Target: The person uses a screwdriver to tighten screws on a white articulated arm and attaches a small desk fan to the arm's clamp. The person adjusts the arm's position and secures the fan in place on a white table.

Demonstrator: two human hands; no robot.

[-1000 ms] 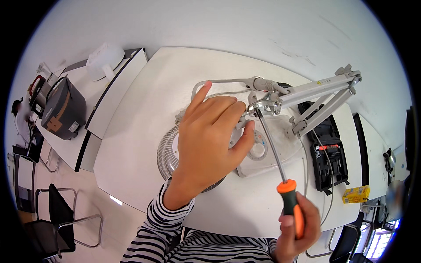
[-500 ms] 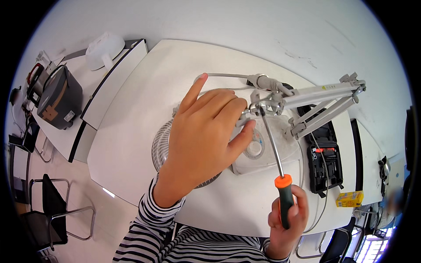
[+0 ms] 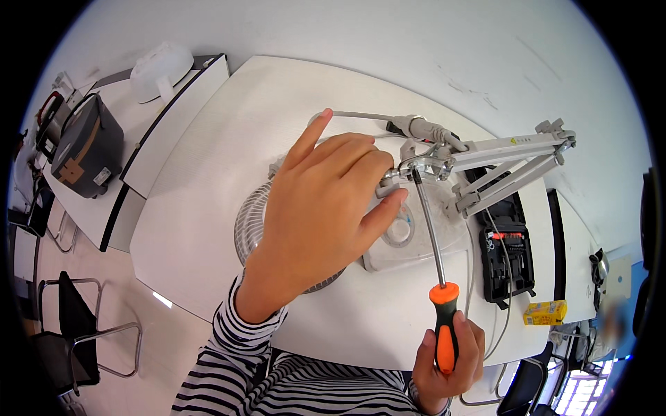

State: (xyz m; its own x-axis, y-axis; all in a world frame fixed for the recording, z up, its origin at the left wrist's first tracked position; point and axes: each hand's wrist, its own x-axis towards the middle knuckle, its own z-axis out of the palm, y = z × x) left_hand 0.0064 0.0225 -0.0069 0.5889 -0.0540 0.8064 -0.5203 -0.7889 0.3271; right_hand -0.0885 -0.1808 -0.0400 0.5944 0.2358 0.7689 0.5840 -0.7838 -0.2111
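Note:
My right hand (image 3: 451,357) is closed round the handle of a screwdriver (image 3: 447,326), dark green and orange with a long steel shaft. The shaft slants up to a metal joint (image 3: 431,163) on a pale folding arm (image 3: 510,154), its tip at a screw there. My left hand (image 3: 322,208) reaches over a round wire-grille head (image 3: 253,222) that it largely hides. Its index finger points outward, while the thumb and other fingers close on a bracket (image 3: 390,186) beside the joint. Beneath stands a pale base box with a dial (image 3: 397,232).
An open black tool case (image 3: 506,260) lies on the right side of the white table (image 3: 201,180), with a yellow carton (image 3: 545,313) near it. A grey cable (image 3: 510,284) loops along the right. Farther left stand a dark grey bin-shaped appliance (image 3: 90,149) and a chair (image 3: 80,326).
The screwdriver handle has turned, so its orange panel now faces up. My right fingers have shifted lower on the handle. My left hand keeps its grip; the view moves slightly.

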